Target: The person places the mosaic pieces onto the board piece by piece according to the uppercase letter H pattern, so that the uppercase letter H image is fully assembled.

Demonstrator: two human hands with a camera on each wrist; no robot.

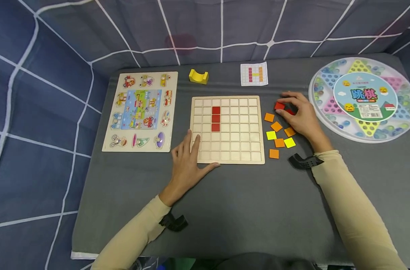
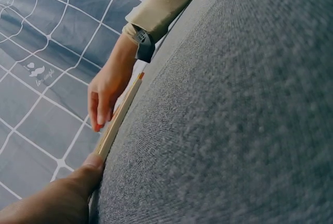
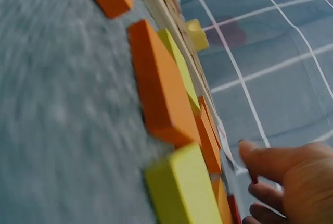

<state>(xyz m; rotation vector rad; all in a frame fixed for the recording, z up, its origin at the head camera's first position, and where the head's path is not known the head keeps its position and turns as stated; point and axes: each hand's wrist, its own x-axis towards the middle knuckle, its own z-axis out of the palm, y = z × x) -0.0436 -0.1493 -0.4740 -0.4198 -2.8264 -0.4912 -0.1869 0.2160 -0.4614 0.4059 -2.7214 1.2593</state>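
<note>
And here's my right hand [image 1: 301, 116], palm down over the cloth at the right of the grid board [image 1: 238, 146], forearm angled in from the lower right, thumb and fingertips pinching a red tile [image 1: 280, 105]! My left hand [image 1: 187, 161] lies at the board's lower left corner, fingers spread and loose, gripping nothing; the thumb reaches along the near edge and touches the wood. Both wrists wear a dark strap-on device, sleeves up to them.

On to the count! Three red squares [image 1: 216, 119] sit in the board, one above the other in a single column. Out on the cloth, a second loose red piece [image 1: 290, 112] peeks from under my right hand. Five orange tiles [image 1: 279, 143] lie scattered between board and forearm, and two yellow tiles [image 1: 289, 142] are in among them.

Beyond the board: one yellow curved block [image 1: 198, 77] and one pattern card [image 1: 254, 74], with coloured squares printed on a grid. Left of the board, one picture peg puzzle [image 1: 139, 112]; far right, beside my right hand, one round game box [image 1: 365, 99].
</note>
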